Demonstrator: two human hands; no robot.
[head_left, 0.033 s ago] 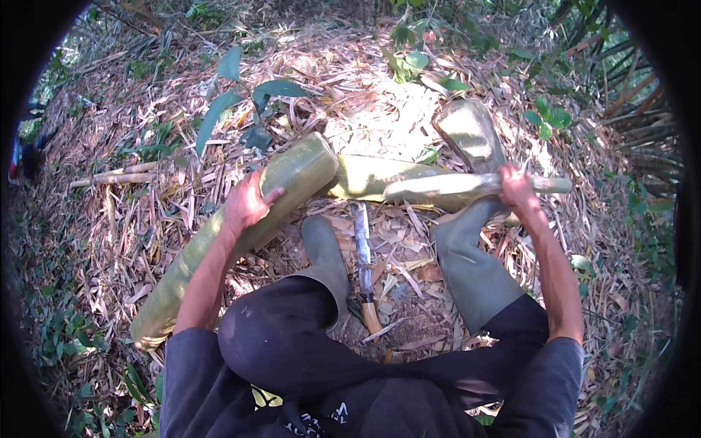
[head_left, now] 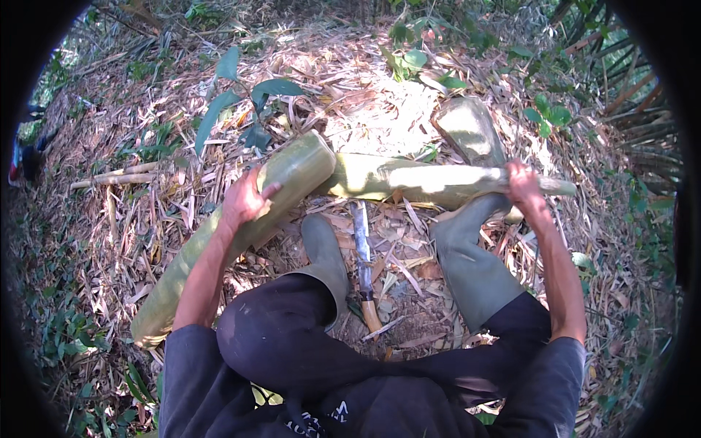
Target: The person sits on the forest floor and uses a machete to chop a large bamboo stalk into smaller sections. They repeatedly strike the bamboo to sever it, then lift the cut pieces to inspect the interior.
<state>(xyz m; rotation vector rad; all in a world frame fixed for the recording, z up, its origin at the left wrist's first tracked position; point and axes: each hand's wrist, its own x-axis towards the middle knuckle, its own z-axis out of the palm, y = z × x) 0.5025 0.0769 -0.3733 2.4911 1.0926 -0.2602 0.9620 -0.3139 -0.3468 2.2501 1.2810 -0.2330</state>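
A thick green bamboo section slants from my lower left up to the middle, its far end raised onto another bamboo piece lying crosswise. My left hand wraps the upper part of the slanted section from its left side, thumb lying over the top. My right hand is closed round the thin end of a pale wooden club. The club is held roughly level above the crosswise bamboo, its thick end toward the left. Between my boots a machete with a wooden handle lies on the ground.
My green rubber boots stand either side of the machete. A broad cut bamboo piece lies beyond the right boot. A leafy sapling grows beyond my left hand. Dry leaves cover the ground, with bamboo stems at far right.
My right hand and the club have shifted slightly right, and the club's thick end has risen a little. My left hand stays almost still on the slanted bamboo.
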